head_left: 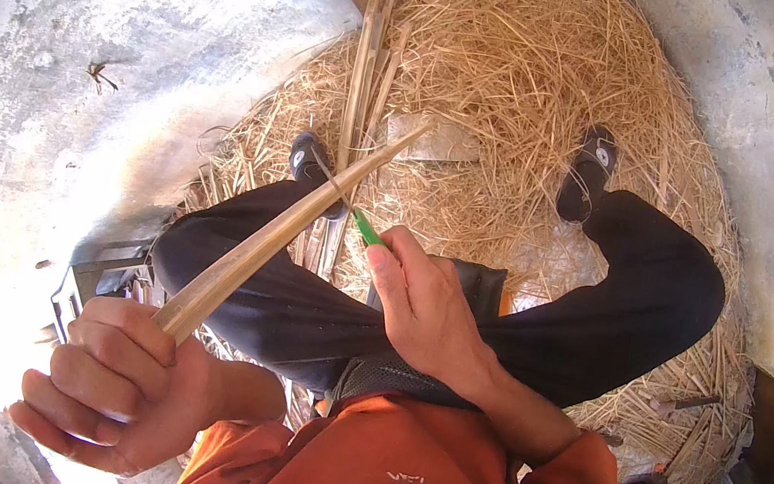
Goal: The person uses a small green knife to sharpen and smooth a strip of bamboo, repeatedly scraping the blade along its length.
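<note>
My left hand [117, 382] is closed around the thick end of a long, pale strip of split bamboo [253, 256]. The strip slants up and to the right over my left leg, narrowing to a point. In my right hand [436, 316] is a knife with a green handle [367, 228], the thumb lying along it. Its thin blade [330, 174] crosses the strip's upper part and seems to touch it. Most of the handle is hidden inside the fingers.
Longer strips [361, 86] lie in a bundle past my left shoe [309, 161]. Dry, straw-like shavings [528, 52] cover the floor around my right shoe [588, 173]. Whitish walls [167, 35] stand on both sides. A dark frame [87, 281] is beside my left knee.
</note>
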The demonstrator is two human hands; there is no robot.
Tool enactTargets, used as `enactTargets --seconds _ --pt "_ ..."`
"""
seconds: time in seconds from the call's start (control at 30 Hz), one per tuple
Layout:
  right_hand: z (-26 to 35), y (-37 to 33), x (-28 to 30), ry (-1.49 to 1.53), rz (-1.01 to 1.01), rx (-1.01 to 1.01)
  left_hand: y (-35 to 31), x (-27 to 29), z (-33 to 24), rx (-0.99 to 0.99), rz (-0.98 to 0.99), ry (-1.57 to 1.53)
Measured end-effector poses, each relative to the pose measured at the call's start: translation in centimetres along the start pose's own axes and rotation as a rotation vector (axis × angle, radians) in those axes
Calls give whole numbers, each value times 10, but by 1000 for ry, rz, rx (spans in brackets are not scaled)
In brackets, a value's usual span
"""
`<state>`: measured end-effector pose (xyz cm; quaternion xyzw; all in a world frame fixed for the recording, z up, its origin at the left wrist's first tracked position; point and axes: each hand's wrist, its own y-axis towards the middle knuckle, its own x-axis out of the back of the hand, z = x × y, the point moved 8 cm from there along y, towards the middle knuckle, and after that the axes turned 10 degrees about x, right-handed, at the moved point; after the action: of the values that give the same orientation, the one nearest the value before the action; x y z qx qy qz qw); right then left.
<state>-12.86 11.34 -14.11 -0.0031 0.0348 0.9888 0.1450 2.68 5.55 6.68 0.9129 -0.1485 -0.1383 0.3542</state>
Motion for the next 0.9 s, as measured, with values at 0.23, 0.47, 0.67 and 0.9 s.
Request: enactTargets --seconds 0.23,0.47,0.67,0.9 --pt "0 0 8 -8 -5 -19 -13 -7 9 -34 -146 111" --pt "13 -9 0 -90 0 68 -41 12 20 72 -158 -176" --pt "-17 -10 -18 -364 51 180 -44 16 19 48 -93 -174" --pt "1 -24 -19 -395 41 209 -40 0 18 94 15 -174"
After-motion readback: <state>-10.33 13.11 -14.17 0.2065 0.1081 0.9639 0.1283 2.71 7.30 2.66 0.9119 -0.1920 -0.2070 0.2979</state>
